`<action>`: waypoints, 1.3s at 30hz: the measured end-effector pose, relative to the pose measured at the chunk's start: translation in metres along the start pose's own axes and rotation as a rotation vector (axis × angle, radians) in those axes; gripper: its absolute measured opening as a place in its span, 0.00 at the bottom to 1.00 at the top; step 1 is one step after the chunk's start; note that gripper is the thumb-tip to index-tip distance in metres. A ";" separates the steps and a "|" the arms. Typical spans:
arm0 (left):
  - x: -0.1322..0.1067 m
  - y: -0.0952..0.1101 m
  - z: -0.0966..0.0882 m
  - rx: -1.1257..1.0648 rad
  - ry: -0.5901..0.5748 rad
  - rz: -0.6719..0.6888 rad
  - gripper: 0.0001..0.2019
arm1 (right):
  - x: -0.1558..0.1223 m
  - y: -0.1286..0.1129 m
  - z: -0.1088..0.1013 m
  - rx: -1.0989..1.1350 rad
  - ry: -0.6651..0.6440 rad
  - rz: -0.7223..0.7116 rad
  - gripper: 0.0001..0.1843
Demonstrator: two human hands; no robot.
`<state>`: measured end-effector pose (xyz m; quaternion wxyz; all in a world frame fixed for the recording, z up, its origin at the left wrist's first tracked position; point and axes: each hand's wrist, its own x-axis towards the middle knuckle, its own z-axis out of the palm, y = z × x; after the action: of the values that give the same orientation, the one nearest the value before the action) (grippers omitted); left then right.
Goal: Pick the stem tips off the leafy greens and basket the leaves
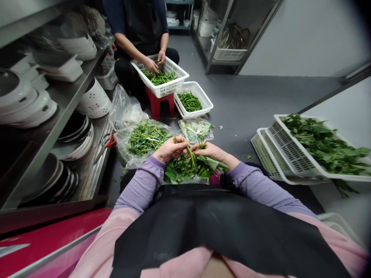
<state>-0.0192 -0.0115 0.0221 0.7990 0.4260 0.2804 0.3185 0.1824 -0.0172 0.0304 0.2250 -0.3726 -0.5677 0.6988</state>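
Note:
My left hand (pixel 171 149) and my right hand (pixel 209 150) meet over my lap, fingers pinched on a green vegetable stalk (pixel 191 155) that runs between them. Below them lies a pile of leafy greens (pixel 189 169) on my black apron. Just beyond my left hand sits a clear plastic bag of green stems (pixel 145 137), and a smaller bag of greens (pixel 196 129) lies ahead of my right hand.
A person sits opposite, hands in a white basket of greens (pixel 162 77) on a red stool (pixel 159 104); another white basket (pixel 193 99) beside it. Metal shelves (pixel 66 96) with plates, bowls and scissors (pixel 104 144) stand left. Stacked white baskets of leaves (pixel 319 148) sit right.

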 end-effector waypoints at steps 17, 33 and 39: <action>-0.004 0.000 0.018 0.145 0.166 0.121 0.16 | 0.005 0.023 0.012 0.241 0.608 0.170 0.13; 0.003 -0.002 0.011 0.095 0.300 0.209 0.16 | -0.010 0.008 0.020 0.295 0.046 0.085 0.13; -0.006 -0.004 0.026 0.515 0.347 0.377 0.10 | -0.002 0.016 0.018 0.009 0.244 0.012 0.14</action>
<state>-0.0034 -0.0313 0.0321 0.5332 0.5971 0.3996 0.4466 0.1710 -0.0342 0.0169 0.2901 -0.4571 -0.5308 0.6520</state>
